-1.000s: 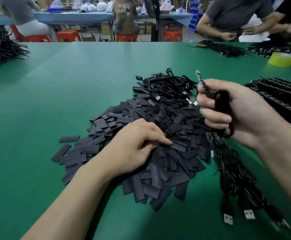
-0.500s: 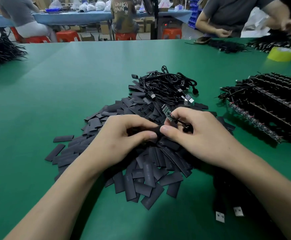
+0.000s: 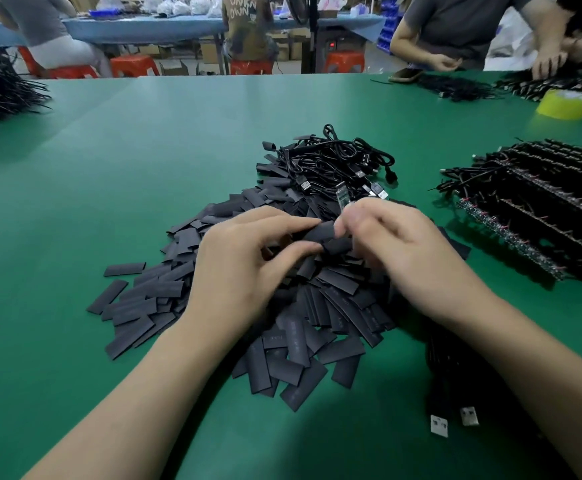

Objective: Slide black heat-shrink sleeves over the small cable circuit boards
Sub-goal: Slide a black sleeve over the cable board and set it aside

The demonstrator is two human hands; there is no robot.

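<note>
Pinching a black heat-shrink sleeve (image 3: 320, 233) between thumb and forefinger, the left hand (image 3: 244, 268) holds it over the sleeve pile (image 3: 317, 323) at the middle of the green table (image 3: 144, 150), while the blurred right hand (image 3: 396, 244) appears to grip a small circuit board (image 3: 342, 198), which must next be lined up with the sleeve's open end.

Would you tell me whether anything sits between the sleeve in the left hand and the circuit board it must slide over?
Nothing separate does. The left hand pinches the sleeve right beside the right hand, which holds the circuit board; only that hand's own blurred fingertips sit at the sleeve's end.
</note>
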